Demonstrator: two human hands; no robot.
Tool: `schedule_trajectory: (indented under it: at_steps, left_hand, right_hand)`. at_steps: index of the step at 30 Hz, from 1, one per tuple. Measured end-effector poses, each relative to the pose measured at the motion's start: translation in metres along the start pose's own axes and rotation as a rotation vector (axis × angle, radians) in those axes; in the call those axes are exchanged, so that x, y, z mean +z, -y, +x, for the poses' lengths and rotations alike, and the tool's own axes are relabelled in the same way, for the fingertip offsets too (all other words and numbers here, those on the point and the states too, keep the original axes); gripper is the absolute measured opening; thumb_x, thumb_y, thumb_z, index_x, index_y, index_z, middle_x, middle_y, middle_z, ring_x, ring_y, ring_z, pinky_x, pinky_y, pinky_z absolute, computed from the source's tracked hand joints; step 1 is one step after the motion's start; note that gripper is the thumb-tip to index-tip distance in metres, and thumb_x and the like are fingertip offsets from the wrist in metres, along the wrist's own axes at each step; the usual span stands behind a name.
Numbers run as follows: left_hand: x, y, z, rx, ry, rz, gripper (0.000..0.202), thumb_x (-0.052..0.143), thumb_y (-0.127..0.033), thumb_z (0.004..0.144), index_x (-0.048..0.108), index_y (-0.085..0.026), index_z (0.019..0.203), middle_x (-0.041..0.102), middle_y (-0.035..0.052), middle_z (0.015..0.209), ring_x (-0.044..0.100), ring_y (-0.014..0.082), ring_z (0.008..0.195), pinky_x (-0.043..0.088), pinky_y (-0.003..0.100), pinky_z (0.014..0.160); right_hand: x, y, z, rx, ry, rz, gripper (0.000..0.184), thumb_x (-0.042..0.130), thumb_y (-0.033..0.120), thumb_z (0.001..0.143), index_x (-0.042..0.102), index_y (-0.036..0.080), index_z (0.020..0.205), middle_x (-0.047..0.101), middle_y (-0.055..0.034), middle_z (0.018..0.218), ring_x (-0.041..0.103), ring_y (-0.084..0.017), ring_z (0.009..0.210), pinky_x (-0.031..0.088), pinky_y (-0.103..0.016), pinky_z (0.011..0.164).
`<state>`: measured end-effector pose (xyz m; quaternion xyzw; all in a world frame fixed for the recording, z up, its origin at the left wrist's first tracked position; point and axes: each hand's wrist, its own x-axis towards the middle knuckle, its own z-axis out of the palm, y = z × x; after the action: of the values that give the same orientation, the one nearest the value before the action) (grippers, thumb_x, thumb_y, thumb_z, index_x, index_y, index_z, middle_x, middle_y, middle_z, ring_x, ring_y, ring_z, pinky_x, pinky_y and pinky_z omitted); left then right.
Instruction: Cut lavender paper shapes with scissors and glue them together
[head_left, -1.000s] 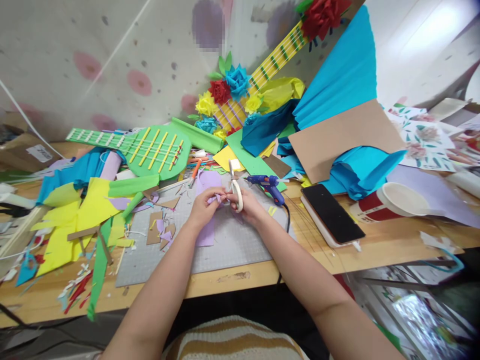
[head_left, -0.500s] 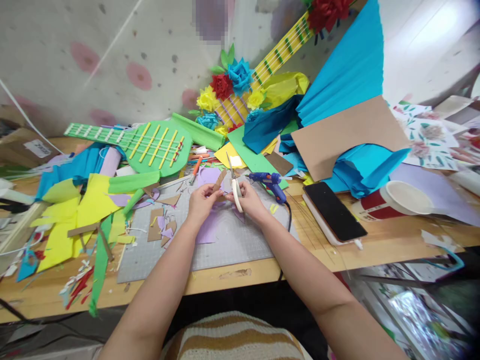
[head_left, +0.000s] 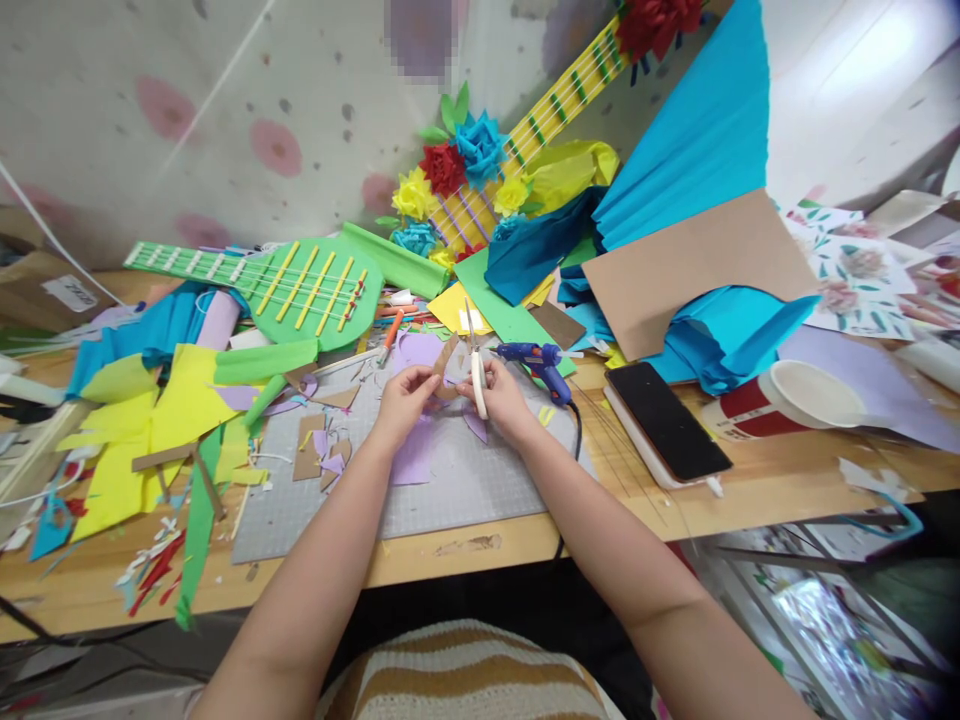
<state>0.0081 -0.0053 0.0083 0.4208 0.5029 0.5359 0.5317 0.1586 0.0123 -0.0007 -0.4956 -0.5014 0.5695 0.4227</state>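
Observation:
My left hand [head_left: 405, 395] pinches a small brown cardboard piece [head_left: 448, 358] and holds it up above the grey cutting mat [head_left: 450, 490]. My right hand [head_left: 504, 398] is closed on white-handled scissors [head_left: 475, 362], whose blades point up and away beside the cardboard piece. Purple paper scraps [head_left: 411, 462] lie on the mat just under both hands. A blue glue gun [head_left: 538, 362] lies right of my right hand.
A green paper guitar [head_left: 300, 290] and a yellow one with paper flowers [head_left: 480, 180] stand behind the mat. Yellow and green paper [head_left: 150, 420] covers the left of the table. A black phone [head_left: 664, 420], a red cup [head_left: 780, 400], brown cardboard [head_left: 690, 265] and blue crepe paper [head_left: 697, 140] are at the right.
My left hand has swapped its hold from bunched purple paper to a brown cardboard piece raised upright. The scissors stay in my right hand, tilted a little more upright.

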Motion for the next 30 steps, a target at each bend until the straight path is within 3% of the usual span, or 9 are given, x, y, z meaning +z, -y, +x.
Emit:
schedule_trajectory:
  at_steps: [5,8,13,17,21,23,26,28,30]
  left_hand:
    - [-0.003,0.004,0.001,0.063,-0.003,-0.014,0.026,0.073,-0.034,0.057,0.065,-0.015,0.074,0.062,0.0023,0.079,0.058,0.0118,0.066,0.051,0.024,0.057]
    - [-0.005,0.001,0.0,0.058,0.064,-0.045,0.022,0.074,-0.027,0.056,0.067,-0.015,0.073,0.061,0.0041,0.09,0.059,0.0137,0.077,0.052,0.026,0.066]
    - [-0.003,-0.009,-0.004,-0.226,0.157,-0.268,0.02,0.069,-0.023,0.064,0.066,-0.013,0.081,0.064,0.0037,0.076,0.061,0.0112,0.063,0.054,0.026,0.062]
    - [-0.003,-0.014,-0.006,-0.428,0.228,-0.226,0.017,0.07,-0.014,0.065,0.065,-0.009,0.081,0.065,0.0047,0.067,0.063,0.0113,0.059,0.053,0.021,0.057]
    - [-0.003,-0.016,-0.007,-0.512,0.34,-0.224,0.013,0.068,-0.015,0.069,0.063,-0.01,0.08,0.066,0.0058,0.071,0.065,0.0131,0.065,0.052,0.019,0.055]
    - [-0.004,-0.014,-0.007,-0.475,0.354,-0.193,0.015,0.069,-0.015,0.067,0.061,-0.01,0.078,0.066,0.0051,0.07,0.065,0.0122,0.062,0.052,0.019,0.055]
    - [-0.007,-0.011,-0.004,-0.248,0.201,-0.157,0.024,0.072,-0.021,0.063,0.057,-0.013,0.079,0.063,0.001,0.069,0.064,0.0122,0.063,0.053,0.022,0.059]
    - [-0.013,-0.011,-0.001,-0.086,0.077,-0.125,0.029,0.072,-0.026,0.062,0.055,-0.016,0.083,0.061,-0.0011,0.072,0.063,0.012,0.065,0.053,0.024,0.06]
    - [-0.021,-0.012,0.002,0.014,0.018,-0.089,0.031,0.072,-0.029,0.062,0.056,-0.017,0.085,0.061,-0.0014,0.074,0.061,0.011,0.065,0.053,0.025,0.061]
  right_hand:
    - [-0.001,0.008,-0.002,-0.089,0.013,0.138,0.049,0.071,0.038,0.055,0.035,0.022,0.084,0.059,0.0034,0.076,0.057,-0.011,0.057,0.043,-0.024,0.05]
    - [-0.005,0.008,0.0,-0.184,-0.024,0.153,0.048,0.072,0.036,0.056,0.034,0.023,0.083,0.061,0.0032,0.075,0.06,-0.012,0.064,0.046,-0.026,0.057]
    - [-0.012,0.002,0.003,-0.377,-0.031,0.047,0.041,0.071,0.027,0.062,0.037,0.024,0.084,0.061,0.003,0.077,0.06,-0.012,0.072,0.046,-0.028,0.07]
    - [-0.013,0.0,0.002,-0.437,0.043,0.045,0.037,0.07,0.025,0.065,0.037,0.024,0.083,0.061,0.0029,0.078,0.059,-0.012,0.073,0.045,-0.027,0.068]
    - [-0.011,0.003,-0.002,-0.453,0.074,0.053,0.037,0.07,0.027,0.066,0.037,0.025,0.084,0.059,0.0029,0.077,0.057,-0.012,0.07,0.044,-0.027,0.068]
    - [-0.011,0.007,-0.004,-0.441,0.093,0.052,0.037,0.069,0.03,0.066,0.037,0.025,0.085,0.058,0.0024,0.079,0.056,-0.012,0.07,0.044,-0.027,0.068]
    - [-0.019,0.014,-0.005,-0.404,0.029,-0.014,0.035,0.064,0.037,0.069,0.036,0.024,0.084,0.055,0.0024,0.081,0.051,-0.011,0.068,0.04,-0.025,0.063]
    - [-0.027,0.019,-0.005,-0.374,-0.005,-0.191,0.032,0.061,0.042,0.07,0.037,0.023,0.081,0.05,0.0035,0.075,0.046,-0.01,0.064,0.035,-0.023,0.059]
    - [-0.035,0.023,-0.005,-0.335,0.077,-0.472,0.032,0.061,0.044,0.069,0.041,0.021,0.077,0.045,0.0045,0.07,0.04,-0.01,0.062,0.031,-0.023,0.057]
